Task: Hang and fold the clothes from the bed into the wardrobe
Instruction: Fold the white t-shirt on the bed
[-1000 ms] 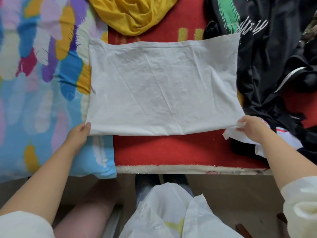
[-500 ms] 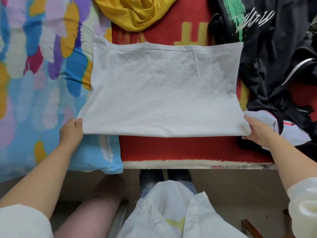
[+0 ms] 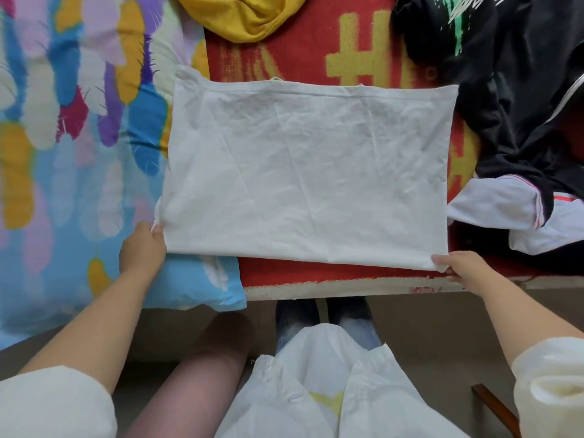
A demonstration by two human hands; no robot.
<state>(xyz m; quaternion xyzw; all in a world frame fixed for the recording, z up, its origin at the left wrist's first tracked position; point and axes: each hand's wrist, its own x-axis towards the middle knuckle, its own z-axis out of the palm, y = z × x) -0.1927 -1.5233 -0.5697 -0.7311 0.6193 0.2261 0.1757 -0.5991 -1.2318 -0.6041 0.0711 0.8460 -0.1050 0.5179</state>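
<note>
Left hand (image 3: 142, 248) and right hand (image 3: 458, 267) pinch white garment's (image 3: 303, 172) near corners

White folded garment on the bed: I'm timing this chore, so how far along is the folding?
Done: the white cotton garment lies flat, folded into a rectangle. In hand: left hand and right hand each grip a near corner. Left: the mustard-yellow garment and black printed jacket lie unfolded on the bed; no wardrobe is in view.

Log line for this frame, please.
step: folding white garment | left hand: grips near-left corner | right hand: pinches near-right corner | surface: bed
</note>
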